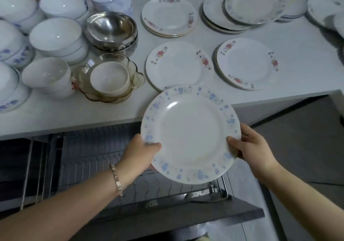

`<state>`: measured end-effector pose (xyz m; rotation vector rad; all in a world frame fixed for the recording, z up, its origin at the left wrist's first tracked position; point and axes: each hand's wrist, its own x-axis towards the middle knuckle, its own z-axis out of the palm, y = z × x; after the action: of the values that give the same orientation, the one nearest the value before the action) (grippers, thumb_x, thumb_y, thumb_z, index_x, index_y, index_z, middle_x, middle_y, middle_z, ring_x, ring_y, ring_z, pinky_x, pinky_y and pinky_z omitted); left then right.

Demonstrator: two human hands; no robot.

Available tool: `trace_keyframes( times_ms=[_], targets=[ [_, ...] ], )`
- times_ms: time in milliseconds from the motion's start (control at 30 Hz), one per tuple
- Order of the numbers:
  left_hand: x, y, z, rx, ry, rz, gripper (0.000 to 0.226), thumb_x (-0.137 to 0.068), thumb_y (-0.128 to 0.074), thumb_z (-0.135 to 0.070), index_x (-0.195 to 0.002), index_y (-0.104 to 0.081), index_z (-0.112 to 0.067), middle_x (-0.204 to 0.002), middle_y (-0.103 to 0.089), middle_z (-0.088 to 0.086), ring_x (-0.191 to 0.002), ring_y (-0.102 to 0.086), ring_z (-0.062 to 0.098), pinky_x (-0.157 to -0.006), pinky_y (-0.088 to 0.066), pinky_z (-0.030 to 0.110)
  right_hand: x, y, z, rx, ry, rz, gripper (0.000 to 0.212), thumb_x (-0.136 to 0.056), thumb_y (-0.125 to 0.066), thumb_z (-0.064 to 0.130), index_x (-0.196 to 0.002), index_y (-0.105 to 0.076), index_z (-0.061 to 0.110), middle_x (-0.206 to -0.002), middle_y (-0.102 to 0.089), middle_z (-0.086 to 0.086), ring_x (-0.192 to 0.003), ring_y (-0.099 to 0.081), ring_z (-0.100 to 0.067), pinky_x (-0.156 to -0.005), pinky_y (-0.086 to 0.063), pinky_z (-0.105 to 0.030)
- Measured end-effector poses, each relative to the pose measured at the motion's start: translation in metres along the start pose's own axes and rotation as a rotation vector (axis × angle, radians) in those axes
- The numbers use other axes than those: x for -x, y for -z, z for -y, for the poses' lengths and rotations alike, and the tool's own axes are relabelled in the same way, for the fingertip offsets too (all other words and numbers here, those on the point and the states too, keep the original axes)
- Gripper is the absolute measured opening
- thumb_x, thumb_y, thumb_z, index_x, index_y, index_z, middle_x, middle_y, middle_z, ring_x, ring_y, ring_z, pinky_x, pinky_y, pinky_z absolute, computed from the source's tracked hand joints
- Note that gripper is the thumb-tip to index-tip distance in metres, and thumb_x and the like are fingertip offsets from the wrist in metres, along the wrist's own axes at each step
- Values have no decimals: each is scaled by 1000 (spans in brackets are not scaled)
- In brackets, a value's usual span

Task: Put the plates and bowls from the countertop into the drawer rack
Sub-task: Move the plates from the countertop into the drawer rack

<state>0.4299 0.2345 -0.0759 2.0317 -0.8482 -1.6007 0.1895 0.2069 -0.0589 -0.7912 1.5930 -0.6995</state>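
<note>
A white plate with a blue flower rim (190, 133) hangs in the air over the open drawer rack (96, 158), just in front of the countertop edge. My left hand (138, 154) grips its left rim and my right hand (250, 147) grips its right rim. The wire rack shows no dishes in it. On the countertop (297, 54) lie stacks of red-flowered plates (178, 67) (245, 64) (168, 15) and blue-rimmed plates (249, 4). White bowls (55, 36) stand stacked at the left.
A steel bowl (110, 26) and an amber glass dish (109, 78) holding a white cup sit among the bowls. The dark drawer front (204, 216) juts out below. More plates (323, 11) lie at the far right, above a grey floor.
</note>
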Motion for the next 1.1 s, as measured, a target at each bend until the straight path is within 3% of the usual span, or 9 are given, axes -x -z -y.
trace_keyframes(
  times_ms=[100, 233, 333, 467, 600, 733, 833, 933, 1100],
  targets=[
    [11, 5, 37, -5, 88, 72, 12, -88, -59, -10, -82, -59, -21, -85, -71, 3, -74, -69, 16, -58, -61, 31, 24, -11, -33, 7, -78, 9, 34, -91, -47, -9, -113, -57, 15, -86, -68, -12, -80, -59, -44, -89, -48, -60],
    [-3, 1, 82, -38, 233, 128, 6, -90, -56, -11, -90, -61, -14, -96, -72, 12, -86, -71, 27, -68, -61, 40, 21, -22, -86, 20, -249, 24, 31, -90, -48, -8, -114, -59, 10, -81, -67, -9, -72, -61, -29, -67, -54, -37],
    [-37, -9, 109, -121, 320, 125, 20, -88, -57, -14, -104, -63, -3, -97, -73, 18, -86, -72, 32, -73, -60, 47, -6, -33, -129, 48, -393, -23, 33, -87, -49, -12, -117, -58, -1, -76, -62, -11, -69, -57, -27, -72, -52, -39],
    [-101, -27, 127, -236, 313, 81, 21, -86, -57, -14, -101, -65, -2, -79, -69, 8, -71, -70, 25, -53, -60, 31, -62, -53, -166, 59, -486, -86, 47, -88, -49, -9, -133, -47, 3, -76, -56, -12, -53, -59, -21, -43, -53, -20],
    [-162, -39, 125, -373, 254, -13, 31, -85, -60, -21, -105, -66, 1, -103, -70, 17, -96, -69, 29, -64, -47, 24, -122, -70, -188, 40, -486, -167, 59, -89, -49, -5, -144, -35, 10, -118, -58, -22, -87, -55, -28, -91, -52, -47],
    [-211, -49, 120, -368, 249, -85, 32, -85, -62, -19, -108, -64, 4, -112, -67, 21, -102, -66, 32, -72, -47, 26, -172, -79, -201, 11, -483, -197, 58, -86, -51, -4, -141, -41, 13, -101, -56, -13, -68, -55, -22, -62, -50, -30],
    [-235, -56, 118, -383, 255, -104, 35, -86, -59, -17, -114, -61, 3, -115, -66, 21, -103, -65, 32, -74, -50, 28, -195, -82, -211, -3, -492, -237, 52, -88, -51, -1, -137, -47, 14, -99, -56, -10, -72, -55, -24, -62, -52, -25],
    [-251, -64, 114, -422, 252, -160, 39, -86, -59, -17, -120, -58, 2, -120, -63, 21, -109, -63, 32, -85, -51, 32, -211, -88, -217, 13, -466, -335, 47, -88, -54, 6, -134, -51, 14, -99, -59, -8, -65, -53, -22, -46, -48, -15],
    [-262, -75, 116, -500, 235, -289, 43, -92, -47, -9, -134, -43, -1, -133, -50, 22, -120, -52, 36, -100, -47, 43, -219, -96, -214, 120, -467, -442, 42, -93, -48, 20, -135, -50, 20, -125, -61, -14, -91, -62, -31, -74, -51, -31]
  ],
)
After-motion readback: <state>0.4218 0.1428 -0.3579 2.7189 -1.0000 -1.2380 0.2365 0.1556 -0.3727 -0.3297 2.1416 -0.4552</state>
